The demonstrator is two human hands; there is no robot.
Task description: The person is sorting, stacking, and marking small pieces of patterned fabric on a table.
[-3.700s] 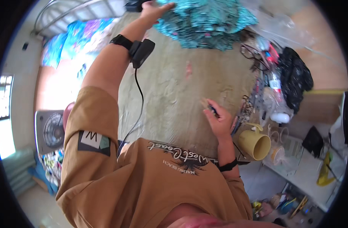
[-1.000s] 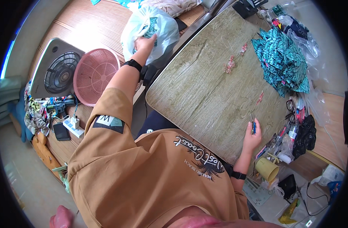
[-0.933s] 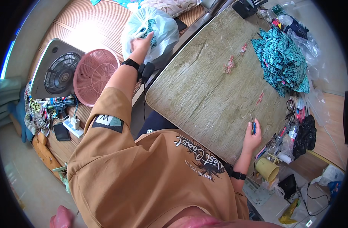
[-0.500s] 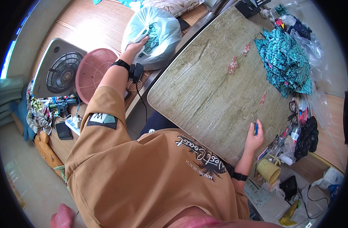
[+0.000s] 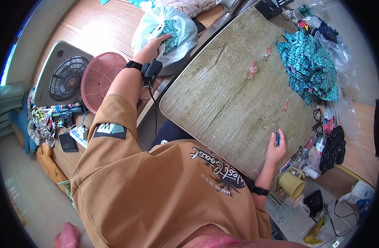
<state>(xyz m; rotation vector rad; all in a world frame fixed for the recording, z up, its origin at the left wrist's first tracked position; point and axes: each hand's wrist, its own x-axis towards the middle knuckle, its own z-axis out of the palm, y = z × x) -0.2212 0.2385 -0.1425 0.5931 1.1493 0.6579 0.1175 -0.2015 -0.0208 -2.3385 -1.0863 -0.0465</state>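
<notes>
My left hand (image 5: 157, 44) reaches into the mouth of a white plastic bag (image 5: 183, 43) at the upper middle. Its index finger stretches over teal cloth with a dark leaf pattern (image 5: 170, 34) inside, while the other fingers are partly hidden. At the table's near right, my right hand (image 5: 277, 146) is closed round small thread snips (image 5: 277, 139) with a blue handle and thin metal tips. A crumpled heap of matching teal cloth (image 5: 309, 68) lies at the table's far right edge. Pinkish-red scraps (image 5: 251, 70) and loose threads are scattered over the wood-patterned tabletop (image 5: 214, 87).
Left of the bag are a pink mesh basket (image 5: 102, 80) and a grey fan (image 5: 69, 78) on a slatted surface. Eyeglasses (image 5: 318, 121), a black plastic bag (image 5: 333, 149) and a yellow mug (image 5: 292, 184) crowd the right edge. A black cable (image 5: 155, 109) hangs by my left wrist.
My left hand has shifted slightly forward and right over the bag's mouth, its index finger now extended, and more teal cloth shows. My right hand stays nearly still with the snips.
</notes>
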